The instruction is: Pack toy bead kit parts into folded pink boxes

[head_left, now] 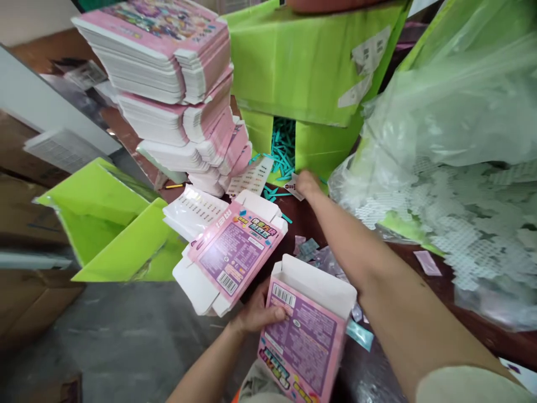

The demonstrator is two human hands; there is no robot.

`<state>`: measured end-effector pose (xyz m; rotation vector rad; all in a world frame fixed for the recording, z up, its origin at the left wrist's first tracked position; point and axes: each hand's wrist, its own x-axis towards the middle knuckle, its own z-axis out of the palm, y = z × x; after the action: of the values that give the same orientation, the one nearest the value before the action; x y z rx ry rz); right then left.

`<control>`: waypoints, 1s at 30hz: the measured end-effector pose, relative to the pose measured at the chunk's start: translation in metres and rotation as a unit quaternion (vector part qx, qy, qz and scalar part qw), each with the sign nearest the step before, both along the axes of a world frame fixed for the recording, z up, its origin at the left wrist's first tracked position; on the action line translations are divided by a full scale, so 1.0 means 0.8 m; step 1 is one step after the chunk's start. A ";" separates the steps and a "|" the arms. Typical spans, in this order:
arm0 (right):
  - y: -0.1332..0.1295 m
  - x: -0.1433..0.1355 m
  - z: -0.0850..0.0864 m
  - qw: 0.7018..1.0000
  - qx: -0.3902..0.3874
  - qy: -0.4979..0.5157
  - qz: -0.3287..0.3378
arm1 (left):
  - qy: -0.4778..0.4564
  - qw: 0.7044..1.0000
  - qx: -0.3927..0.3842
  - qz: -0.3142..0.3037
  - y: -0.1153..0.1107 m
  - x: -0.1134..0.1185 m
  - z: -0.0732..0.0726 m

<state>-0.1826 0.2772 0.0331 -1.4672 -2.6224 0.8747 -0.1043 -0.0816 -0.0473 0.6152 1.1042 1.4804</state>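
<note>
My left hand grips an open pink and purple printed cardboard box, thumb on its printed face and fingers behind. The white flaps at the box's upper end stand open. Stretched forward, my right hand is closed at a small white printed card, its fingertips mostly hidden. Just beyond it, teal stick-like pieces spill from a cut opening in a bright green bin. Another pink box with open flaps lies left of the one in my hand.
A tall stack of flat pink boxes rises at back left. Printed sheets lie beside it. A large clear bag of white printed pieces fills the right. Small sachets are scattered on the dark table. A green open carton stands left.
</note>
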 end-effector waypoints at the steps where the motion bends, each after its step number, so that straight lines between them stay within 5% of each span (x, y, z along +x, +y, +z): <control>1: -0.001 0.004 0.001 1.000 0.000 0.000 0.004 | 0.004 1.000 -0.007 0.003 0.001 0.000 -0.001; 5: -0.034 0.070 0.030 0.998 0.027 0.027 0.055 | 0.034 0.998 -0.052 0.030 0.005 -0.001 0.005; 11: -0.110 0.278 0.114 0.969 0.008 0.156 0.193 | 0.075 0.996 -0.038 0.043 0.019 0.019 0.042; 15: -0.157 0.380 0.133 0.964 0.028 0.084 0.251 | 0.098 0.995 0.010 -0.030 0.027 0.053 0.072; 21: -0.227 0.471 0.149 0.970 0.094 0.152 0.166 | 0.155 0.986 0.028 -0.057 0.032 0.106 0.089; 25: -0.217 0.574 0.116 0.966 0.161 0.180 -0.094 | 0.151 0.988 -0.002 -0.022 0.034 0.121 0.086; 27: -0.194 0.630 0.070 0.944 0.161 0.115 -0.262 | 0.149 0.989 -0.017 -0.001 0.035 0.126 0.087; 30: -0.162 0.685 -0.008 0.929 0.043 0.035 -0.365 | 0.148 0.989 -0.026 -0.009 0.038 0.138 0.092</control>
<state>0.3654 0.1473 0.0264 -2.0944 -1.7714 0.6814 0.0059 -0.0513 0.0262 0.8250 1.3578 1.3672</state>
